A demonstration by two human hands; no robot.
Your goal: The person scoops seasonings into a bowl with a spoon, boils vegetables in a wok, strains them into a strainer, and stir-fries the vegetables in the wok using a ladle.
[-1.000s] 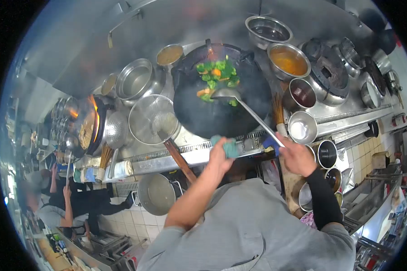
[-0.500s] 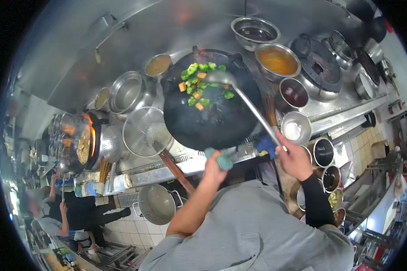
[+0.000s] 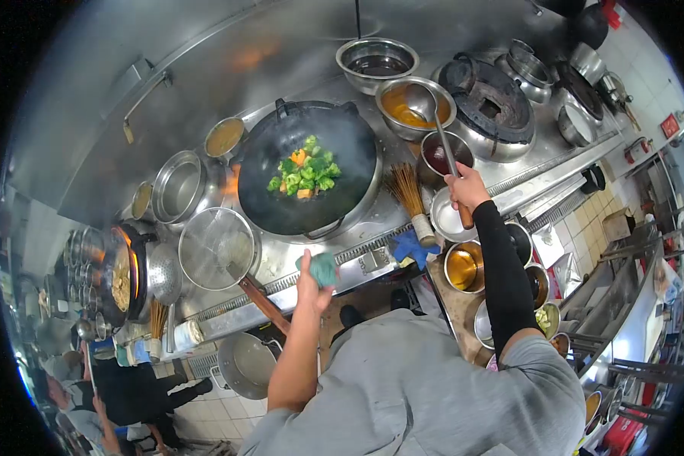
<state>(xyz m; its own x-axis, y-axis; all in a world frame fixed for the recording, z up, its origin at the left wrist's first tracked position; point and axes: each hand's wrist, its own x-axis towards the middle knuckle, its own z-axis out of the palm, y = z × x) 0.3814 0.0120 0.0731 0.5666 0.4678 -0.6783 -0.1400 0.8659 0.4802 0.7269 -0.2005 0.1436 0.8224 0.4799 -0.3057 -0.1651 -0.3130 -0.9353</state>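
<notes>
My right hand [image 3: 467, 190] is closed around the handle of a long metal ladle [image 3: 447, 144], whose bowl is over the steel basin of orange-yellow liquid [image 3: 394, 107]. My left hand [image 3: 311, 287] grips a folded green cloth [image 3: 321, 269] just below the near rim of the black wok [image 3: 270, 210]. Broccoli pieces [image 3: 306, 176] with orange and tan chunks lie in the middle of the wok, with light steam over them. A bowl of dark liquid [image 3: 378, 65] stands behind the basin.
A mesh strainer [image 3: 217, 248] and large pot [image 3: 247, 363] are at left. Beside the wok are a bamboo brush [image 3: 408, 190] and blue cloth [image 3: 414, 248]. Another burner [image 3: 486, 108] stands at right. A co-worker [image 3: 91, 406] is at far left by a flaming wok.
The ladle has left the wok and moved right to the orange-liquid basin with my right hand. The vegetables are gathered mid-wok. My left hand and cloth appear slightly below the rim as the view shifted.
</notes>
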